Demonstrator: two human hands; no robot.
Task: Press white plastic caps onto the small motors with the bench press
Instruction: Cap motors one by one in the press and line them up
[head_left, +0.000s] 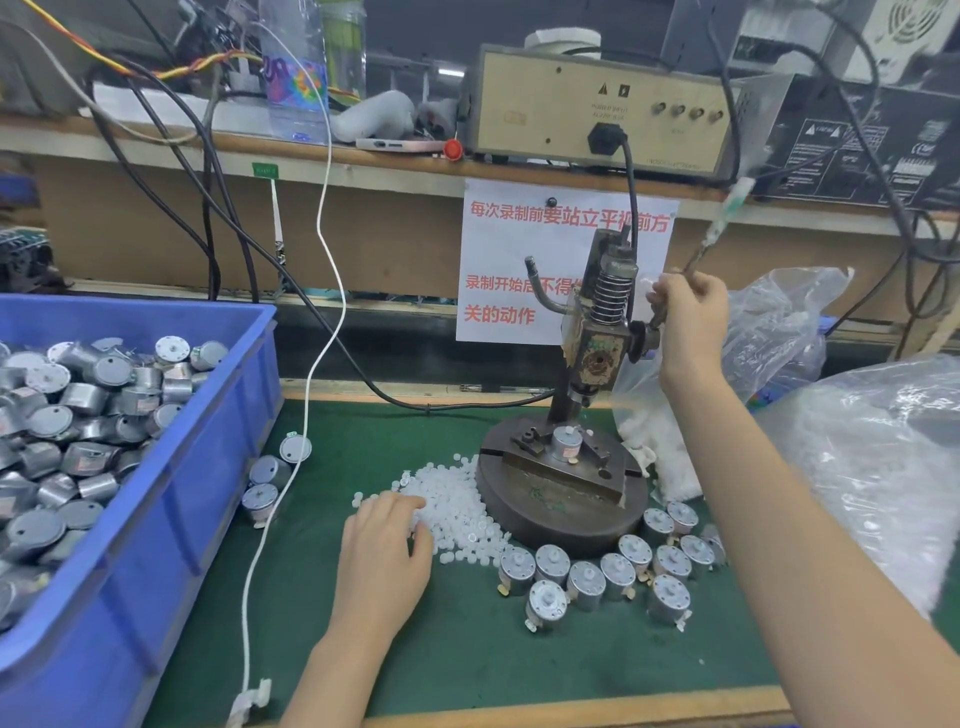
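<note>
The two arms reach in from the bottom edge, and the hands are well apart. The left hand (387, 540) lies palm down on the green tabletop (467, 660), with its bent fingers on the pile of white caps (462, 504). I cannot tell if it pinches a cap, as the fingertips are hidden. The right hand (691, 317) is up high, closed round the lever (719, 223) of the bench press (602, 332).

One motor (565, 442) stands in the holder on the press's round base (561, 519), right under the ram, with a small white bit on top. A bunch of motors (618, 571) stands in front of the base, shafts up.

The blue bin (208, 467) on the left is full of silver motors (78, 405), heaped any which way – its near side is cut off. Three more motors (270, 480) lie just beside its wall. A clear bag (779, 332) behind the right hand holds white bits, too blurry to name. A bigger bag (872, 457) on the right is cut off – what is inside is hard to see. The press hides part of the red words on the paper sign (519, 260).
</note>
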